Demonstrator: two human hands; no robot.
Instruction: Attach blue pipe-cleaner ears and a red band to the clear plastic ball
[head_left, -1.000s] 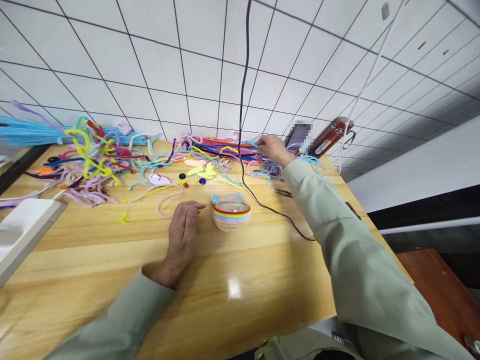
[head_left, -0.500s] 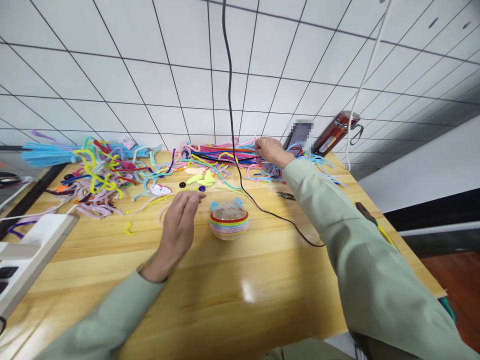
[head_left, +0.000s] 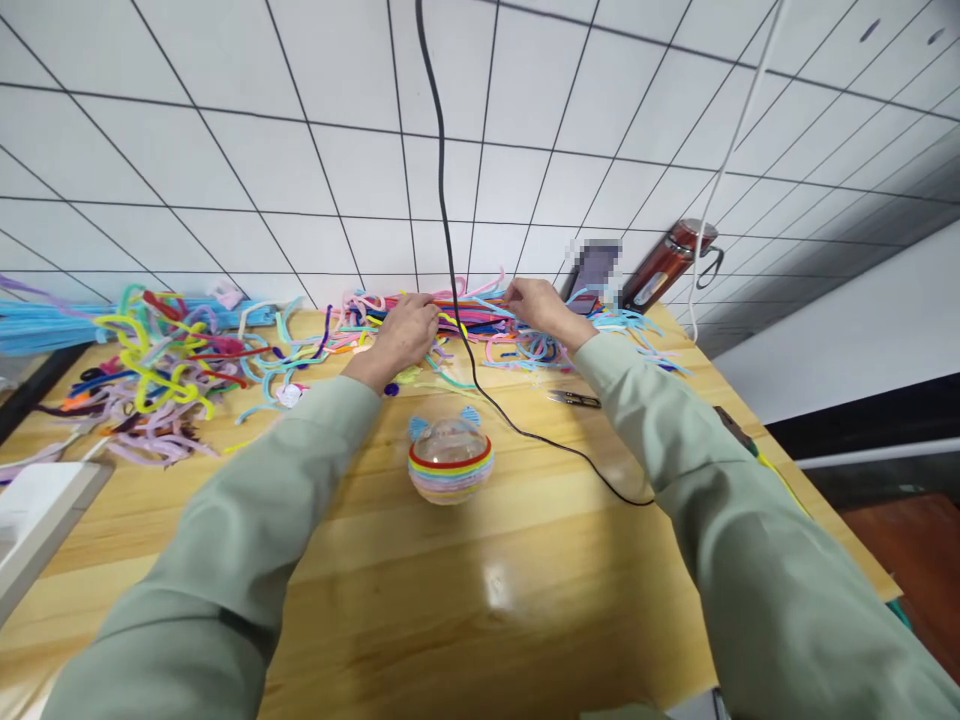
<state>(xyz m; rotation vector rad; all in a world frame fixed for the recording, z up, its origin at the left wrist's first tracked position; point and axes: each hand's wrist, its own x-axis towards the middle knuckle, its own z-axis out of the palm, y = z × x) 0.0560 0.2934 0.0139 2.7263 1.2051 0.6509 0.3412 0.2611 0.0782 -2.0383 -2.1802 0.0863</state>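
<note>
At the back of the table lies a long bundle of mixed-colour pipe cleaners (head_left: 480,313). My left hand (head_left: 405,333) bends over its left part, fingers curled down onto it and fingertips partly hidden. At its right end my right hand (head_left: 538,306) has thumb and fingers pinched together on the pipe cleaners; which strands they hold is too small to tell. Nearer to me stands a clear round bowl (head_left: 450,462), banded with red, yellow, blue and pink strands, with two blue ear shapes on top. Thread snips (head_left: 576,399) lie below my right wrist.
A tangled heap of pipe cleaners (head_left: 161,375) covers the left, near a white power strip (head_left: 49,525). A black cable (head_left: 442,190) hangs down across the work area. A phone (head_left: 596,272) and a red flask (head_left: 670,265) lean at the back right; pliers (head_left: 739,430) lie at the right edge.
My left hand has moved forward and right, from beside the bowl to the bundle. My right hand stays at the bundle's right end. The view has shifted slightly.
</note>
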